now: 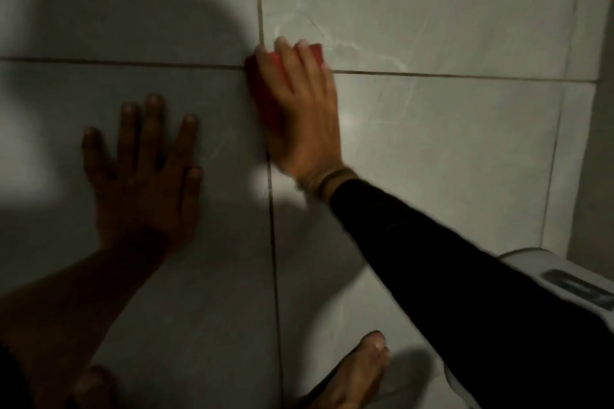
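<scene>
My right hand (pixel 300 109) lies flat on a red sponge (pixel 277 71) and presses it onto the grey tiled floor (pixel 432 143), right where two grout lines cross. Its fingers are straight over the sponge, which shows only at the hand's left edge and between the fingertips. A dark sleeve covers the right arm, with bands at the wrist. My left hand (pixel 149 169) rests flat on a tile to the left, in shadow, with its fingers spread and nothing in it.
A bare foot (pixel 352 375) stands on the tiles at the bottom, right of the vertical grout line (pixel 274 259). A white fixture (pixel 545 272) with a dark panel sits at the lower right. A wall edge (pixel 598 109) runs along the right. Heavy shadow covers the left tiles.
</scene>
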Demonstrator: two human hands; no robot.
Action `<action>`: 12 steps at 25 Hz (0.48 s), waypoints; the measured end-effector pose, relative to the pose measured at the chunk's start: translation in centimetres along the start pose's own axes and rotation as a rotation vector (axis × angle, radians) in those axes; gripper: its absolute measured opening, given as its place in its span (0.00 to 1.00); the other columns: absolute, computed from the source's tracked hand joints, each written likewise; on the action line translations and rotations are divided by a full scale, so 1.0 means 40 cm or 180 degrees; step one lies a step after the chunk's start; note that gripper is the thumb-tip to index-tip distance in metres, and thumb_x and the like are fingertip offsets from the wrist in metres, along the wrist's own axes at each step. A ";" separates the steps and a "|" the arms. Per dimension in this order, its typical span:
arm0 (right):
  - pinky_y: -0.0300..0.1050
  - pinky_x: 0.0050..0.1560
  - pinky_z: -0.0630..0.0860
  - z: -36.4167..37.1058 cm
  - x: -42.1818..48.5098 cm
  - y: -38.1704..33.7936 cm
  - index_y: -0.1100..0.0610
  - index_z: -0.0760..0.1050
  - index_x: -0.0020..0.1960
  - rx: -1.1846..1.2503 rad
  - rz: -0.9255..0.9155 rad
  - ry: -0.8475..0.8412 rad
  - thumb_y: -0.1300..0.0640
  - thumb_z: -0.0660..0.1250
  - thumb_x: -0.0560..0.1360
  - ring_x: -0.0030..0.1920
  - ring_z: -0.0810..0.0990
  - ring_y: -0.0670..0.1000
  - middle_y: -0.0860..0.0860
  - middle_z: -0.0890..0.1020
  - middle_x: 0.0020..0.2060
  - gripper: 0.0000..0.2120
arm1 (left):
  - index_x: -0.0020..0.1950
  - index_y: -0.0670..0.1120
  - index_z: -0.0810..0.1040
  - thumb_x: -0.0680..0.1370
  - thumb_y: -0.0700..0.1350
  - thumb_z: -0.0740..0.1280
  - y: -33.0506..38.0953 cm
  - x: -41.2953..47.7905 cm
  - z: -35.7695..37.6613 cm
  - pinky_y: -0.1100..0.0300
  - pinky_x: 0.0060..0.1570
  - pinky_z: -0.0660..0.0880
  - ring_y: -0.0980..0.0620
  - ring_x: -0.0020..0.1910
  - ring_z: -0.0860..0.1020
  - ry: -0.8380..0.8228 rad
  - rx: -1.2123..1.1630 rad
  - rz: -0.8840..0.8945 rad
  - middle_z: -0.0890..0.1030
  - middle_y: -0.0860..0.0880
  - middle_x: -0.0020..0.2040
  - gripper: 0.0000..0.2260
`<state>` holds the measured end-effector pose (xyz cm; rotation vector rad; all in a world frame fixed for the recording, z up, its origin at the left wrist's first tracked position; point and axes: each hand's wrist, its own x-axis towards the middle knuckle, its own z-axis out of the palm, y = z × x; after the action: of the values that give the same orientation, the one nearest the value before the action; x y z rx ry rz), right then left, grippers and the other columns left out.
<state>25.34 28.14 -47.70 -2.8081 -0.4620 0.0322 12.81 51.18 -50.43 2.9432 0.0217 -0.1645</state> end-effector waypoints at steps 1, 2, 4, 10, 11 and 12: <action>0.66 0.84 0.59 -0.024 0.006 0.090 0.56 0.70 0.81 -0.0137 0.0198 0.0094 0.50 0.64 0.82 0.82 0.67 0.65 0.61 0.72 0.80 0.29 | 0.90 0.59 0.50 0.85 0.59 0.51 0.001 0.002 -0.001 0.33 0.83 0.39 0.41 0.90 0.47 -0.0021 -0.0012 0.0000 0.47 0.47 0.91 0.32; 0.67 0.83 0.61 -0.053 -0.022 0.180 0.59 0.71 0.80 -0.0232 0.0547 0.0226 0.51 0.64 0.82 0.81 0.69 0.66 0.63 0.73 0.79 0.28 | 0.90 0.59 0.51 0.85 0.59 0.51 0.002 0.002 -0.002 0.34 0.83 0.38 0.41 0.90 0.47 -0.0036 -0.0018 -0.0013 0.47 0.47 0.91 0.32; 0.66 0.83 0.61 -0.131 -0.144 0.311 0.64 0.70 0.80 -0.0149 0.1677 0.0535 0.52 0.63 0.83 0.80 0.69 0.68 0.64 0.73 0.79 0.29 | 0.90 0.58 0.53 0.84 0.58 0.52 0.003 0.003 -0.005 0.33 0.82 0.38 0.40 0.90 0.48 -0.0073 -0.0071 -0.0055 0.48 0.46 0.91 0.32; 0.65 0.87 0.53 -0.063 -0.127 0.172 0.57 0.63 0.84 -0.0239 0.2623 0.0620 0.46 0.62 0.80 0.84 0.62 0.65 0.60 0.67 0.83 0.35 | 0.90 0.56 0.52 0.85 0.59 0.48 -0.001 0.003 -0.009 0.28 0.81 0.44 0.38 0.90 0.49 -0.0085 -0.0075 0.0029 0.48 0.45 0.91 0.32; 0.66 0.87 0.51 -0.026 -0.101 0.110 0.57 0.63 0.84 -0.0286 0.1785 0.0510 0.46 0.62 0.79 0.85 0.61 0.65 0.60 0.67 0.83 0.36 | 0.90 0.56 0.53 0.85 0.59 0.48 0.001 0.002 -0.009 0.28 0.81 0.44 0.37 0.90 0.49 -0.0075 -0.0099 0.0038 0.48 0.44 0.91 0.31; 0.66 0.88 0.48 0.005 -0.110 0.049 0.55 0.62 0.85 -0.0240 0.1013 0.0315 0.47 0.63 0.79 0.86 0.58 0.64 0.59 0.65 0.84 0.36 | 0.90 0.56 0.54 0.85 0.58 0.48 0.003 0.000 -0.011 0.28 0.81 0.44 0.37 0.89 0.49 -0.0067 -0.0121 0.0019 0.49 0.44 0.91 0.31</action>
<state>21.78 25.01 -48.58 -2.9113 0.0091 -0.0576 12.87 51.14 -49.99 2.9032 0.0130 -0.1919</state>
